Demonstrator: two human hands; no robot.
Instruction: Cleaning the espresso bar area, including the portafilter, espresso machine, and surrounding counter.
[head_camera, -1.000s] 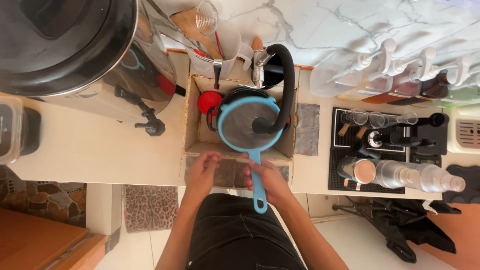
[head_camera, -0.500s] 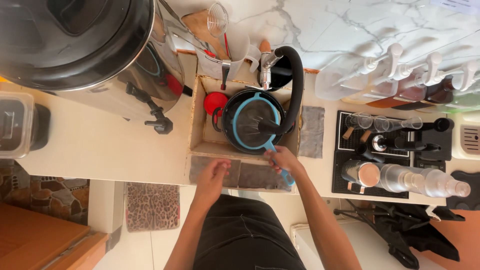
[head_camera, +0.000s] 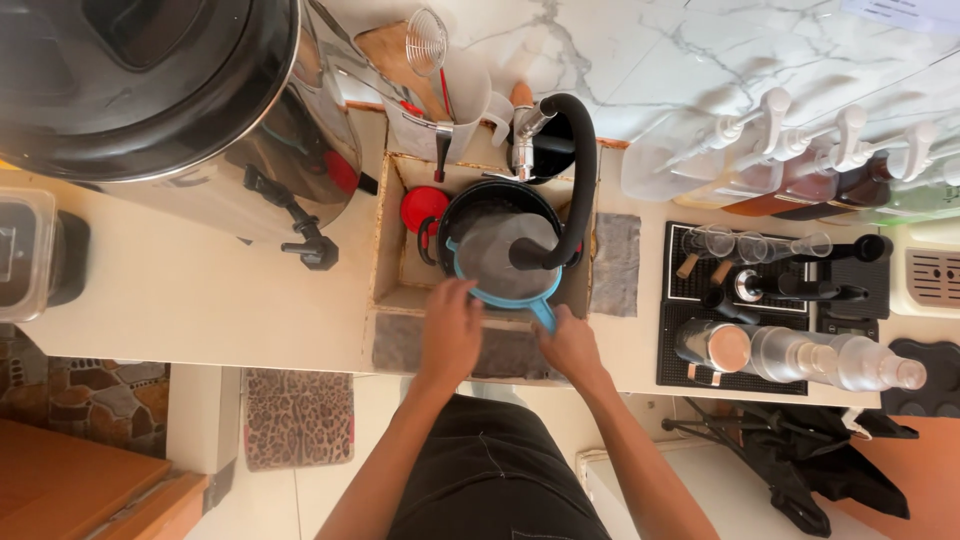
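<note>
Since a second ago you have lowered the blue strainer (head_camera: 503, 262) from above the sink until it sits across the mouth of the black pot (head_camera: 487, 205), and your right hand has slid down its handle. Your right hand (head_camera: 568, 345) now closes on the end of that blue handle at the sink's near edge, which keeps the mesh level over the pot. Your left hand (head_camera: 449, 335) lies open, fingers spread, its tips touching the strainer's near rim, likely to steady it there. Both hands are near each other but apart.

You have the pot standing in the small sink (head_camera: 392, 255), right under the black hose (head_camera: 578, 170) that curves down from the tap, so its end meets the mesh. A red funnel (head_camera: 422, 207) lies just beside the pot. On the surface (head_camera: 200, 300) to your left stands a large steel urn (head_camera: 170, 110); to your right a black mat (head_camera: 690, 365) carries bottles and small glasses.
</note>
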